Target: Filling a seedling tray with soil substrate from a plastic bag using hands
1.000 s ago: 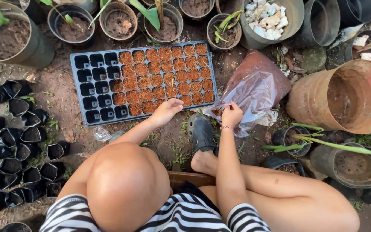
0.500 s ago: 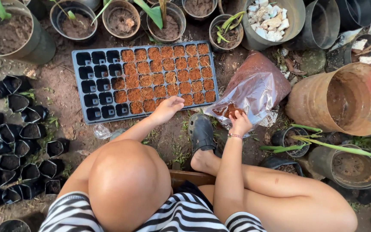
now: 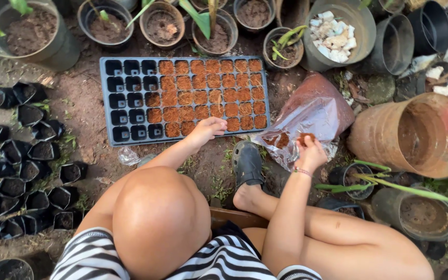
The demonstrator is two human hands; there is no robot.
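Two hands: left hand (image 3: pixel 207 129) rests with loose fingers on the near edge of the black plastic seedling tray (image 3: pixel 130 98).
Change: right hand (image 3: pixel 311 152) has come out of the clear plastic bag (image 3: pixel 312 116), its grip now closed on a pinch of brown coir (image 3: pixel 306 137).
Meaning: likely another cell filled.
Hidden: the bag's depths are hard to make out.

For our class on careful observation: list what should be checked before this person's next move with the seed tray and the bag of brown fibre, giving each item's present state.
1. Right hand holds a pinch of brown fibre: ok.
2. Plastic bag open at its mouth, fibre reachable: ok.
3. Left hand rests on the seed tray near edge: ok.
4. Empty cells remain, at the tray's left: ok.
5. Every tray cell filled: not ok.
6. Fibre packed firmly in the filled cells: cannot tell.
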